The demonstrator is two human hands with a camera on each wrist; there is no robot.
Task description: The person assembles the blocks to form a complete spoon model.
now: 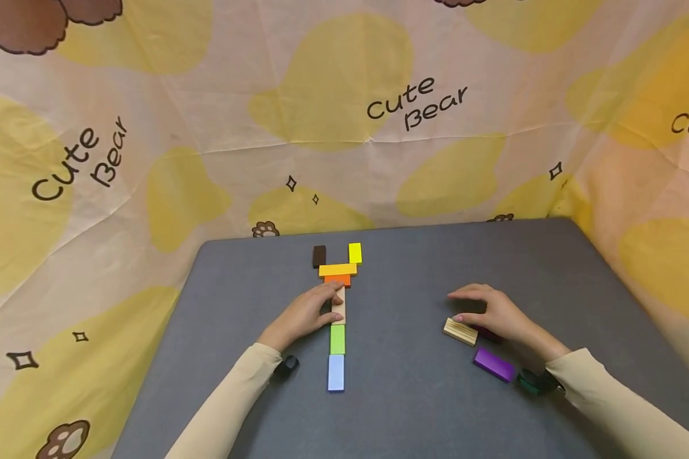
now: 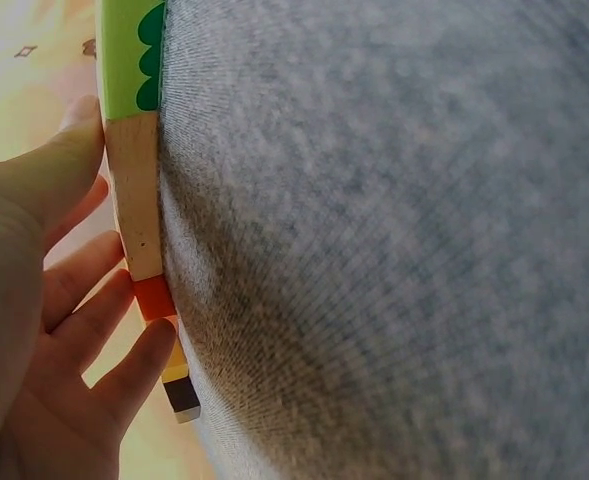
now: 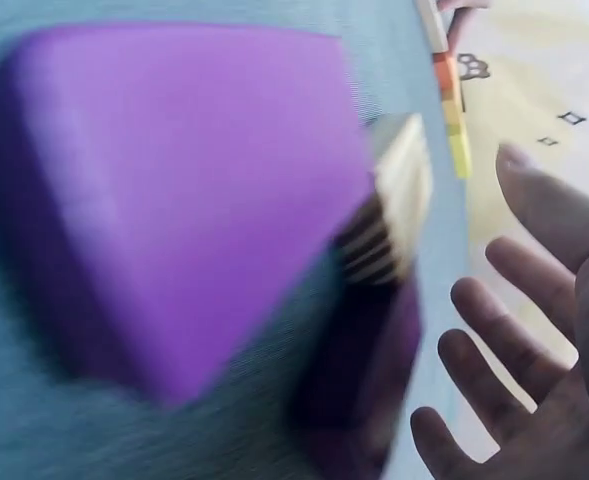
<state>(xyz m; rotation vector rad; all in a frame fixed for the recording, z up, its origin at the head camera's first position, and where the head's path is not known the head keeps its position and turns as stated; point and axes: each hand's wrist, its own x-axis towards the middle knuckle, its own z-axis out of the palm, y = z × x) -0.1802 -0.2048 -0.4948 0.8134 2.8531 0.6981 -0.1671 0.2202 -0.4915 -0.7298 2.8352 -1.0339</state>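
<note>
Several "Cute Bear" prints [image 1: 418, 102] mark the cloth [image 1: 327, 159]; left hand [image 1: 305, 311], loosely spread, touches a pale block [image 2: 134, 200]; right hand [image 1: 498, 312], spread, hovers by a striped block [image 1: 460, 333].

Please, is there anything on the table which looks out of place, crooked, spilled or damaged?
Nothing really stands out. The light blue block, green block and beige block form a straight line. The striped block and purple block lie aslant on the right, but they look simply loose, with no visible damage.

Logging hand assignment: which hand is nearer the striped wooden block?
Right. Right hand: close beside the striped block, contact unclear. Left hand: well to its left, at the plain block.
</note>
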